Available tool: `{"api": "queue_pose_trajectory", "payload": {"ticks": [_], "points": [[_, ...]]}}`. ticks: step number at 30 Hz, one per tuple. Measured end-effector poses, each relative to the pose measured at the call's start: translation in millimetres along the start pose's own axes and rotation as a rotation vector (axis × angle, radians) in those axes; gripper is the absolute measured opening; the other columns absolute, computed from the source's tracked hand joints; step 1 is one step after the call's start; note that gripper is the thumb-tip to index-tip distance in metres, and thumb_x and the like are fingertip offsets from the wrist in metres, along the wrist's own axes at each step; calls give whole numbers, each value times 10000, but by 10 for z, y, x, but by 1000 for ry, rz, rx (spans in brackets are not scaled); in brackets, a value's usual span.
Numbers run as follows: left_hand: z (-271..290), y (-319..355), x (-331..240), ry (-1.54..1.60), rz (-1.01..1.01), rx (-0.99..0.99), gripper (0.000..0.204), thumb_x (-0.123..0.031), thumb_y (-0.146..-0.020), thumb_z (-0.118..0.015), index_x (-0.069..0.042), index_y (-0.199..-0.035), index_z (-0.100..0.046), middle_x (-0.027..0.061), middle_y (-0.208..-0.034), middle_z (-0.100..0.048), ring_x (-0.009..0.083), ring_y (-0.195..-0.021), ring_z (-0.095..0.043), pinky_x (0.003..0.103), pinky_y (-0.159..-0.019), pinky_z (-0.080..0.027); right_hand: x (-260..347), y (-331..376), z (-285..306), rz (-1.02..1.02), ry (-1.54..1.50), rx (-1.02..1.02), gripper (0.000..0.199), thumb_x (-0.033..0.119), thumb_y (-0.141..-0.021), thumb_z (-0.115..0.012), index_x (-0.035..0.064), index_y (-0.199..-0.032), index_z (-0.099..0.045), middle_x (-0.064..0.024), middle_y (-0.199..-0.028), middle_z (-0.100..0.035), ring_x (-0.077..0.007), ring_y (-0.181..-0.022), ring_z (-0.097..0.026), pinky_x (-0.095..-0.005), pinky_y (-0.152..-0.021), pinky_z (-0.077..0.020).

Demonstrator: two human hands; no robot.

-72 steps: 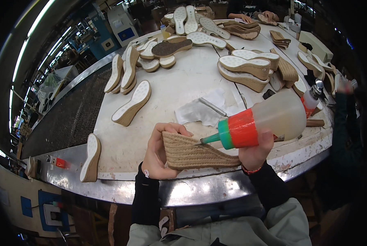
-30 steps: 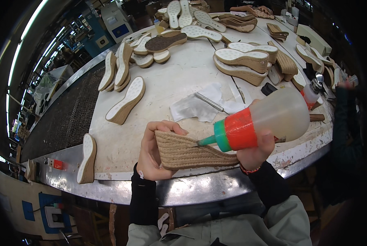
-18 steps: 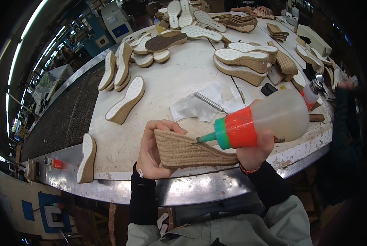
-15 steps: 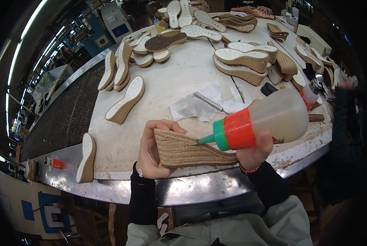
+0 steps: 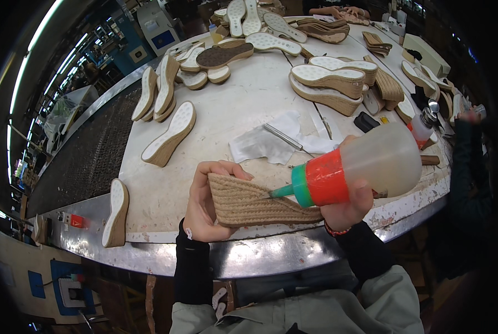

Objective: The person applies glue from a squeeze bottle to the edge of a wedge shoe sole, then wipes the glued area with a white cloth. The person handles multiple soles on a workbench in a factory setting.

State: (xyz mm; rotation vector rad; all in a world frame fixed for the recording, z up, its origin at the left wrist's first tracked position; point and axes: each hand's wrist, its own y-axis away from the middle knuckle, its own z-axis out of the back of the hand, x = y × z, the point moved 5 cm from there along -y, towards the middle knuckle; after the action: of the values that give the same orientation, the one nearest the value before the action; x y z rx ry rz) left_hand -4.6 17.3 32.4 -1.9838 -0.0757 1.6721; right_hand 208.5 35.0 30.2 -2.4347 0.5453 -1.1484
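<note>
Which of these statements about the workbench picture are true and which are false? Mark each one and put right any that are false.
1. The left hand holds a rope-wrapped wedge sole at the near edge of the table. True.
2. The right hand holds a squeeze bottle with a blue cap. False: the cap is red, with a green nozzle.
3. The nozzle tip points at the side of the wedge sole. True.
4. The white cloth lies draped over the wedge sole. False: it lies flat on the table, beyond the hands.
5. One sole stands on its edge on the metal rim at the left. True.
</note>
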Motion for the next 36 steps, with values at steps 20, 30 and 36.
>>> {"api": "queue_pose_trajectory", "payload": {"ticks": [20, 30, 36], "points": [[7, 9, 11, -8, 3, -28, 768, 74, -437, -646, -135, -1106, -333, 128, -1071, -473, 262, -1058, -496, 412, -979, -392, 9, -22, -11, -16, -3, 11, 525, 382, -782, -590, 36, -1130, -406, -107, -1024, -447, -182, -884, -493, -348, -706, -490], [82, -10, 19, 62, -61, 24, 710, 98, -469, -591, -88, -1113, -356, 164, -1093, -480, 251, -1086, -507, 389, -945, -446, 41, -15, 59, -33, -15, -12, 614, 384, -779, -602, 45, -1228, -358, -122, -1130, -427, -207, -953, -510, -385, -749, -492], [49, 40, 36, 94, -49, 17, 717, 96, -472, -593, -88, -1121, -351, 166, -1092, -479, 253, -1091, -506, 391, -947, -449, 7, 32, -28, 88, -119, 18, 618, 376, -778, -610, 55, -1234, -345, -112, -1107, -405, -201, -951, -497, -383, -766, -488]]}}
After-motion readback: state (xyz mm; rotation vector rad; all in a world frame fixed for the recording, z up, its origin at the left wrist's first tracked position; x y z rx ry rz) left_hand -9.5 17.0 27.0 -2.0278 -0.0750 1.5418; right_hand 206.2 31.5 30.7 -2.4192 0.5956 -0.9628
